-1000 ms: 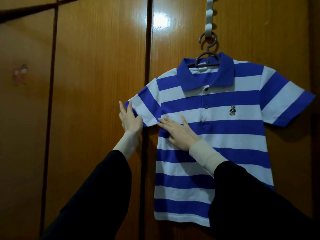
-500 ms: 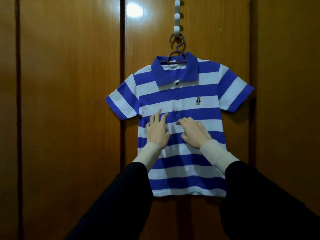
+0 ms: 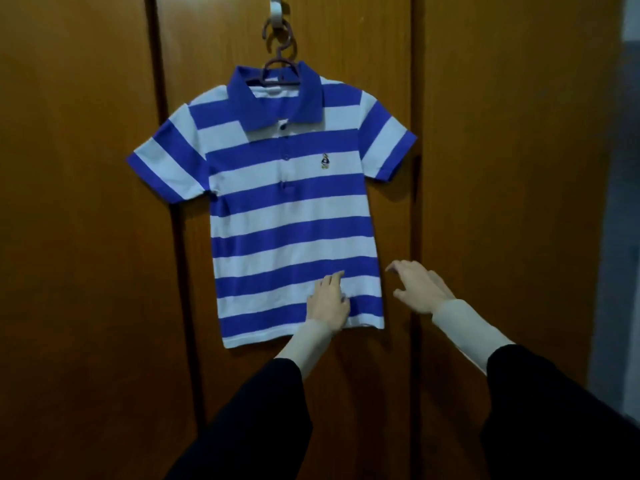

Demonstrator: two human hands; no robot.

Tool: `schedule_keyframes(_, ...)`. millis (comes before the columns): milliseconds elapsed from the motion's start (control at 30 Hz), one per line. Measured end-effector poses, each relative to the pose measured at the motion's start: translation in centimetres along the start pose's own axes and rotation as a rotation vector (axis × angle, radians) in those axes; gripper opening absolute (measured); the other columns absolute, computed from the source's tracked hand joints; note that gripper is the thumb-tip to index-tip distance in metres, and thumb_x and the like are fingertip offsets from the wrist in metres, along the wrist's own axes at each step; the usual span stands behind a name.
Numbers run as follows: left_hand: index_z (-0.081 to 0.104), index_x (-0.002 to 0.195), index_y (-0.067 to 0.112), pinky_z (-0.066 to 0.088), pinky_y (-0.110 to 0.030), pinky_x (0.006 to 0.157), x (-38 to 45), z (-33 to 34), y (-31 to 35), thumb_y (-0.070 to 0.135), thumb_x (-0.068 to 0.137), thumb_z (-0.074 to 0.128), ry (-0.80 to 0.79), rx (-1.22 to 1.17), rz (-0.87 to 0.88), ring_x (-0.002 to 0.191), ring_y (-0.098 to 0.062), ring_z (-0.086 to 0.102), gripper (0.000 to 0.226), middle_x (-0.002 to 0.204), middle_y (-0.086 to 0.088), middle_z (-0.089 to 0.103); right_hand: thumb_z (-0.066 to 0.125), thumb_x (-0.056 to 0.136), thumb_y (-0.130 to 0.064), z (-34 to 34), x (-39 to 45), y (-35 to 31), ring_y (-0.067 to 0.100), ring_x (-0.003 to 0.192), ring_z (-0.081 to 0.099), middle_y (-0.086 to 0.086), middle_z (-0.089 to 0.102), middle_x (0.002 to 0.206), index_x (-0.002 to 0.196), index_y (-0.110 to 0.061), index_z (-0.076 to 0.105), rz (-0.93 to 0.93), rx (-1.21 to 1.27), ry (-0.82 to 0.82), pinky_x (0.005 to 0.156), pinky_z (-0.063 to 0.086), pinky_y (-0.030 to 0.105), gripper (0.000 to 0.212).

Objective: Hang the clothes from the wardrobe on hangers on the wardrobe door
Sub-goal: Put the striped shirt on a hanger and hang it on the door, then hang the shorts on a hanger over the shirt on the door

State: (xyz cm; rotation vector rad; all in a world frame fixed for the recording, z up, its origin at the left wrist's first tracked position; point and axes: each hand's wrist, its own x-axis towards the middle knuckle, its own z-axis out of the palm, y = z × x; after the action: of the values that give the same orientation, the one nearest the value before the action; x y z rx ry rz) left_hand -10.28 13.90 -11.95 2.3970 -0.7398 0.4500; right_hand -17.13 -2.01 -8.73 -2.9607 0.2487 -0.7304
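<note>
A blue and white striped polo shirt (image 3: 287,209) hangs on a dark hanger (image 3: 281,65) from a white hook strip (image 3: 276,10) at the top of a brown wardrobe door (image 3: 346,46). My left hand (image 3: 329,301) lies with straight fingers on the shirt's lower right part, near the hem. My right hand (image 3: 420,287) hovers just right of the shirt in front of the door, fingers loosely spread and holding nothing.
Shut wooden wardrobe doors (image 3: 76,237) fill the view to the left and right (image 3: 512,168). A pale wall or opening (image 3: 620,202) shows at the far right edge.
Both hands have slid down the shirt from its chest to its hem. My right hand has come off the shirt to its right side. The view has pulled back.
</note>
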Motion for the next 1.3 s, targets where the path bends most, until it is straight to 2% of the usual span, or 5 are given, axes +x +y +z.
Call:
schedule_keyframes(167,0.027,0.144,0.015,0.033,-0.041,0.108,-3.1,4.4,0.7,0.013,0.093,0.046,-0.14,-0.095,0.024,0.136,-0.028,0.03,0.055,0.145,-0.011,0.038,0.054,0.09,-0.017,1.9,-6.7,2.7,0.02,0.132,0.038,0.003,0.044,0.14,0.135,-0.019,0.038,0.114,0.008,-0.106,0.108,0.035,0.043,0.048)
schedule_keyframes(400,0.03,0.142,0.021,0.035,-0.044,0.109,-10.2,11.1,3.8,0.012,0.094,0.046,-0.355,-0.344,0.04,0.133,-0.024,0.035,0.052,0.142,-0.006,0.042,0.051,0.092,-0.018,3.1,-16.9,5.6,0.025,0.131,0.038,0.007,0.041,0.142,0.137,-0.018,0.036,0.299,0.023,-0.212,0.106,0.036,0.045,0.047)
schedule_keyframes(667,0.03,0.143,0.023,0.035,-0.045,0.109,-20.2,19.7,7.8,0.014,0.095,0.047,-0.653,-0.364,0.106,0.133,-0.026,0.037,0.052,0.141,-0.006,0.043,0.053,0.09,-0.019,4.1,-30.5,10.3,0.025,0.125,0.044,0.007,0.045,0.137,0.134,-0.018,0.039,0.566,0.042,-0.269,0.101,0.041,0.04,0.046)
schedule_keyframes(1000,0.036,0.14,0.019,0.036,-0.038,0.106,-29.4,26.3,19.9,0.016,0.094,0.047,-0.871,-0.332,0.301,0.129,-0.029,0.039,0.047,0.139,-0.011,0.046,0.055,0.088,-0.017,1.3,-46.7,17.5,0.028,0.123,0.047,0.01,0.047,0.137,0.133,-0.014,0.038,0.915,0.064,-0.311,0.1,0.04,0.038,0.048)
schedule_keyframes(1300,0.037,0.14,0.015,0.036,-0.034,0.102,-38.8,30.7,30.9,0.015,0.093,0.046,-1.039,-0.42,0.32,0.126,-0.028,0.043,0.047,0.138,-0.012,0.046,0.055,0.087,-0.016,-1.9,-58.4,24.4,0.029,0.12,0.047,0.011,0.049,0.132,0.13,-0.012,0.041,1.048,0.041,-0.389,0.1,0.04,0.045,0.045)
